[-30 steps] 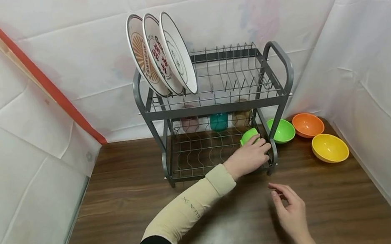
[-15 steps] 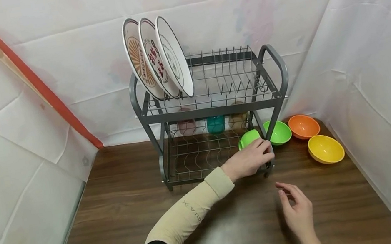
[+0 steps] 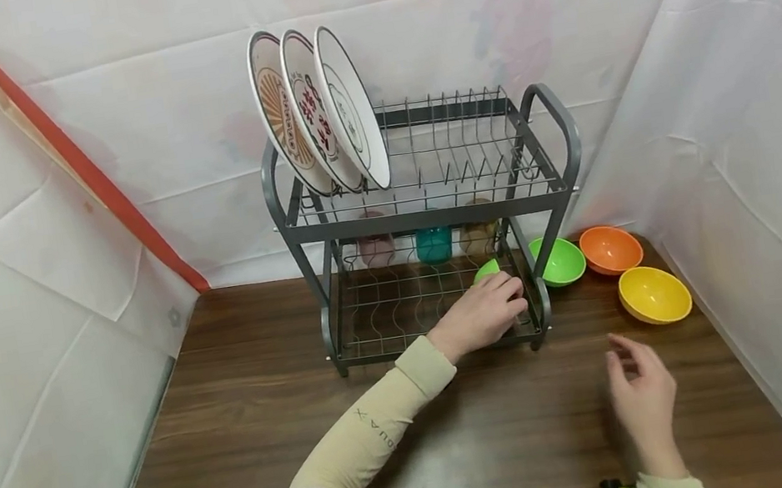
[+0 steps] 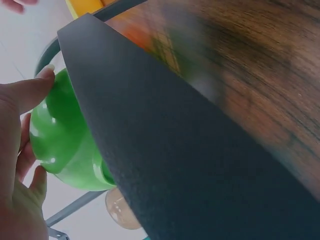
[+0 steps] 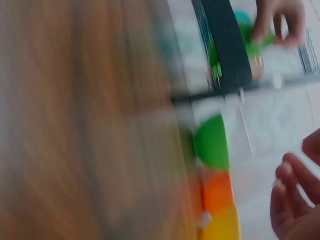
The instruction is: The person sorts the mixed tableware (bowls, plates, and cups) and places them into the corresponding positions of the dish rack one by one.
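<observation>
My left hand reaches over the front of the rack's lower tier, near its right end. It grips a green bowl, thumb on one side and fingers on the other; in the head view most of the bowl is hidden behind the hand. To the right, my right hand hovers above the table with loosely bent fingers and nothing in them. Beyond it sit a yellow bowl, an orange bowl and a second green bowl, the last close beside the rack's right leg.
The grey two-tier dish rack stands at the table's back. Three white plates lean upright in its top tier's left end. A pink cup, a teal cup and an amber cup line the lower tier's back. Cloth walls surround the table.
My left hand has shifted slightly left with the green bowl, less of which shows now. My right hand has moved right, towards the yellow bowl. Plates and cups stay in place.
</observation>
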Motion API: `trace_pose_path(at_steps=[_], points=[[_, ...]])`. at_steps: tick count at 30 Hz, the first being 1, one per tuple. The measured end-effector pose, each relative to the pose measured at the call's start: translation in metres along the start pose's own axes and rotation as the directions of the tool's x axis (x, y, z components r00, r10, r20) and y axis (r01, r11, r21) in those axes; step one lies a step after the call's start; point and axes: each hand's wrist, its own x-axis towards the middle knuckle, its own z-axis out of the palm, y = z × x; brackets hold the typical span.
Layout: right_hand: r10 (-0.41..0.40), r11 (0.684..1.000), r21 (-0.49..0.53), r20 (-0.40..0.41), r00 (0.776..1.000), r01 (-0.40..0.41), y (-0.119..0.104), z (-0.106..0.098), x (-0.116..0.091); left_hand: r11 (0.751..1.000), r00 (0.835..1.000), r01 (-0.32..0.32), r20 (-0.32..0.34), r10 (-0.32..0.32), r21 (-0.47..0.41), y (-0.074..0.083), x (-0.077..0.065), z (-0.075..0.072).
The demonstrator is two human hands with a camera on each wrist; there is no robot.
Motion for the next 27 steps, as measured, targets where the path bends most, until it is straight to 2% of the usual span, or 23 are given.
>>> trace_pose_path(at_steps=[2,7,10,14,17,21,27], points=[[0.002,0.997,-0.077,0.020,1.000,-0.001,0.013,-0.003,0.016,1.000,1.000,0.006,-0.007,-0.006,-0.008,0.001,-0.003,-0.001],[0.068,0.960,-0.279,0.165,0.984,-0.020,0.044,-0.007,0.044,0.996,0.998,0.033,-0.056,-0.038,-0.079,0.007,-0.019,-0.009],[0.076,0.934,-0.357,0.240,0.968,0.015,0.058,-0.009,0.052,0.988,0.992,0.069,-0.091,-0.082,-0.137,0.015,-0.034,-0.015],[0.032,0.920,-0.383,0.273,0.961,0.078,0.066,-0.014,0.059,0.961,0.977,0.151,-0.114,-0.181,-0.232,0.029,-0.063,-0.022],[0.019,0.917,-0.388,0.280,0.960,0.095,0.068,-0.016,0.064,0.921,0.951,0.229,-0.129,-0.280,-0.316,0.041,-0.087,-0.027],[0.028,0.909,-0.406,0.289,0.957,0.096,0.076,-0.018,0.070,0.852,0.898,0.320,-0.155,-0.412,-0.413,0.059,-0.115,-0.030],[0.015,0.897,-0.429,0.264,0.964,0.103,0.085,-0.016,0.074,0.778,0.821,0.397,-0.192,-0.538,-0.486,0.074,-0.151,-0.034]])
